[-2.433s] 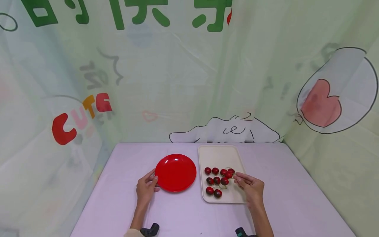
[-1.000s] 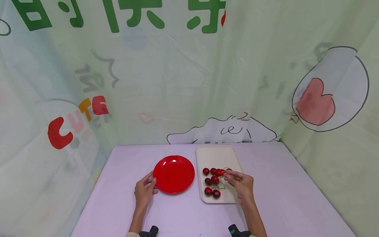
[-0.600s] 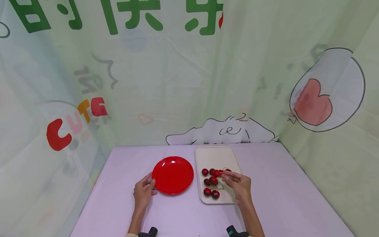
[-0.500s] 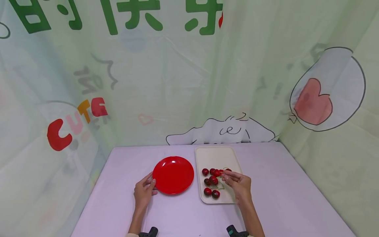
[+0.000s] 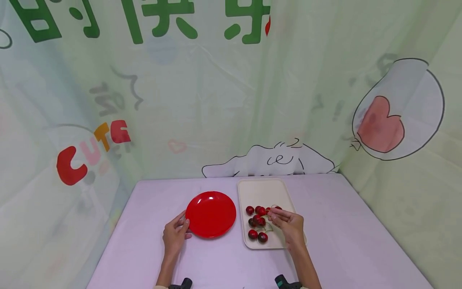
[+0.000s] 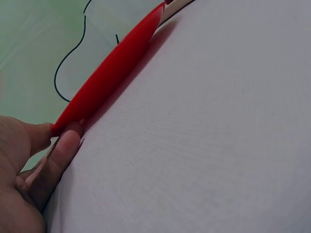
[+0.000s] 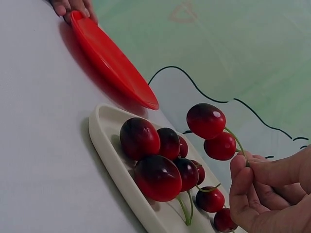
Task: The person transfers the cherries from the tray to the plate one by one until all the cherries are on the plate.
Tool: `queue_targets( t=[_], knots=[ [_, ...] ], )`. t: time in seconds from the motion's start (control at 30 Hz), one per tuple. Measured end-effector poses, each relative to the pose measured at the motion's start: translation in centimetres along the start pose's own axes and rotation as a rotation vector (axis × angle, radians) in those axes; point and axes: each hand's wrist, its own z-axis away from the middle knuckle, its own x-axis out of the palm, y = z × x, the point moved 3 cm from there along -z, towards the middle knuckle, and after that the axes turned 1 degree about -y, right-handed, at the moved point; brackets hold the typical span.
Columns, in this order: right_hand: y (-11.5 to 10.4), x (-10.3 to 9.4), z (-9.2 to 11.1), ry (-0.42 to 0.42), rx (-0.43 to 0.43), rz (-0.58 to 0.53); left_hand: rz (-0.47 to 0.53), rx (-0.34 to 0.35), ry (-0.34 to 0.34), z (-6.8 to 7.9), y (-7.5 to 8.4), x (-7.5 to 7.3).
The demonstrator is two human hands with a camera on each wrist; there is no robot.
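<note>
My left hand (image 5: 175, 235) grips the left rim of a round red plate (image 5: 211, 214), thumb on top and fingers at the underside. In the left wrist view the plate (image 6: 109, 77) shows edge-on, its shadow on the cloth below. My right hand (image 7: 274, 189) pinches the green stem of a joined pair of dark red cherries (image 7: 206, 121), which hang above a cream rectangular tray (image 5: 263, 188). Several more cherries (image 5: 262, 237), some with stems, lie on that tray. In the head view the held pair overlaps those beneath, and the right fingers hide part of the group.
A pale lilac cloth (image 5: 216, 265) covers the table, with the tray just right of the plate. Behind stands a printed curtain (image 5: 231, 100) with letters and drawings. Dark straps with black devices (image 5: 182, 284) sit on both wrists.
My right hand has moved left over the tray, carrying the pair of cherries by its stem. The left hand keeps its grip on the plate. The head view has shifted slightly.
</note>
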Motion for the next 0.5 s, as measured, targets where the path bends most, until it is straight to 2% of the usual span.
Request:
queue_targets(
  t=[0.5],
  knots=[
    [-0.26, 0.96, -0.09, -0.024, -0.016, -0.031, 0.006, 0.016, 0.006, -0.33, -0.27, -0.04]
  ],
)
